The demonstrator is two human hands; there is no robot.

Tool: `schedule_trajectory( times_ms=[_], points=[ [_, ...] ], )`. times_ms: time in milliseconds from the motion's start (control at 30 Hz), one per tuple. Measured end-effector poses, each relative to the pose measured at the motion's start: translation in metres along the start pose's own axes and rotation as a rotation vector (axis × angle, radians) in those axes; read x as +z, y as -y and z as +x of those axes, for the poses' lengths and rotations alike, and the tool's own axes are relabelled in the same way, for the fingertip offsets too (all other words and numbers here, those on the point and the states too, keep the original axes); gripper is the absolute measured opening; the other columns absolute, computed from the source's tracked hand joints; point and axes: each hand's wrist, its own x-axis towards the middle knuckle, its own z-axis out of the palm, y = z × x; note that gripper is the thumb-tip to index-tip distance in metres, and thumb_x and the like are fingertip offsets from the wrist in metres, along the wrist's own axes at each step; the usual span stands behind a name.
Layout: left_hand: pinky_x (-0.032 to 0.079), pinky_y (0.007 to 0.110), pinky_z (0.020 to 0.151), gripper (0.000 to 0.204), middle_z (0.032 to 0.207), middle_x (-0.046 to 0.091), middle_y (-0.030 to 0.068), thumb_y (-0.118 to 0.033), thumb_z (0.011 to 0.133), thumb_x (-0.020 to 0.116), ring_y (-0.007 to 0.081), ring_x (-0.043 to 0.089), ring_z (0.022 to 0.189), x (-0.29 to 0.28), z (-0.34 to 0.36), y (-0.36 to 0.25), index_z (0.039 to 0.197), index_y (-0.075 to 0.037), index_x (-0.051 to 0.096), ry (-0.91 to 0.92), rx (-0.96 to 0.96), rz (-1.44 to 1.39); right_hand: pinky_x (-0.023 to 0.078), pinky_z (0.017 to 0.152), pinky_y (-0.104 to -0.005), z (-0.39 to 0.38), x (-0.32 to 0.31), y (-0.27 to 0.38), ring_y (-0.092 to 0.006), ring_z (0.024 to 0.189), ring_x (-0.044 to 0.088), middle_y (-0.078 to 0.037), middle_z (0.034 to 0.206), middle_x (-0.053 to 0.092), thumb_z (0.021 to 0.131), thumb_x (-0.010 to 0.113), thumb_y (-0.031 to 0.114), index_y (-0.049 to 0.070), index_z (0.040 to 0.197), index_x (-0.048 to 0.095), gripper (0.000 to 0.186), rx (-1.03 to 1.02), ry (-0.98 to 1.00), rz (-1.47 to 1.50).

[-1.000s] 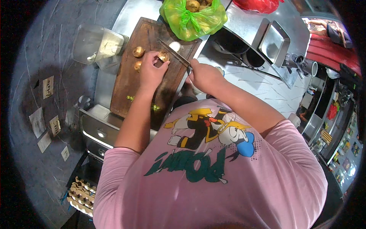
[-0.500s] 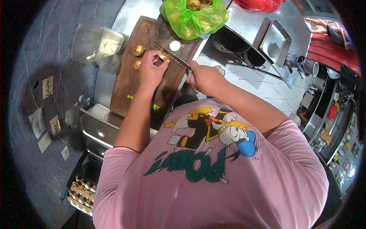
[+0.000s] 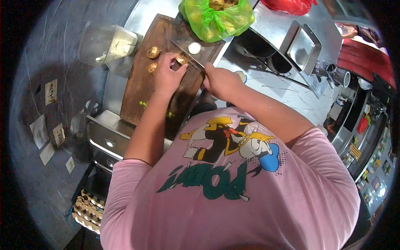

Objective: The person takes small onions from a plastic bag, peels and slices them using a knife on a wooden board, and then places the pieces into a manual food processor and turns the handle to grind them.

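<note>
On a dark wooden cutting board (image 3: 139,83), my left hand (image 3: 170,75) grips a brown-skinned onion (image 3: 181,58) between thumb and fingers. My right hand (image 3: 221,81) is closed round the handle of a knife (image 3: 189,57). Its long blade slants across the board just beyond the held onion; whether the edge touches it I cannot tell. A pale, round onion piece (image 3: 194,48) lies on the far side of the blade. Two more brown onions, one farther off (image 3: 153,52) and one partly behind my left hand (image 3: 152,67), rest to the left.
Small green pieces (image 3: 143,103) are scattered on the board's near part. A green plastic bag (image 3: 218,21) of brown produce stands at its far end. Clear containers (image 3: 121,48) are on the left, a metal tray (image 3: 304,48) on the right. Drawers (image 3: 109,139) and egg trays (image 3: 88,210) sit lower left.
The whole view has shifted slightly. Both hands keep nearly the same places over the board, the onion and the knife still in them.
</note>
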Motion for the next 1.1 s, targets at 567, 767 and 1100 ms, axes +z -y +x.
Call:
schedule_trajectory(
  times_ms=[567, 767, 1100],
  points=[
    [0.061, 0.041, 0.103, 0.056, 0.128, 0.07, 0.0171, -0.013, 0.083, 0.094, 0.0297, 0.073, 0.116, -0.004, -0.008, -0.013, 0.131, -0.003, 0.066, 0.02, -0.112, -0.021, 0.053, 0.085, -0.0672, -0.009, 0.031, -0.04, -0.0501, 0.094, 0.074, -0.023, 0.092, 0.077, 0.104, 0.061, 0.025, 0.003, 0.12, 0.053, 0.028, 0.019, 0.009, -0.107],
    [0.056, 0.046, 0.106, 0.054, 0.129, 0.068, 0.0186, -0.019, 0.083, 0.091, 0.0412, 0.067, 0.122, -0.017, -0.039, -0.024, 0.129, -0.003, 0.067, 0.123, -0.086, 0.282, 0.054, 0.077, -0.0626, -0.01, 0.016, -0.046, -0.0497, 0.083, 0.072, -0.024, 0.087, 0.074, 0.104, 0.061, 0.025, 0.004, 0.118, 0.053, 0.026, -0.033, -0.052, -0.068],
    [0.052, 0.054, 0.107, 0.052, 0.129, 0.066, 0.0176, -0.017, 0.088, 0.082, 0.0416, 0.065, 0.121, -0.073, -0.024, -0.004, 0.137, -0.008, 0.069, -0.084, 0.022, 0.593, 0.052, 0.08, -0.0644, -0.013, -0.008, -0.061, -0.053, 0.087, 0.07, -0.029, 0.089, 0.072, 0.105, 0.061, 0.023, 0.002, 0.116, 0.054, 0.025, -0.093, -0.027, -0.006]
  ],
)
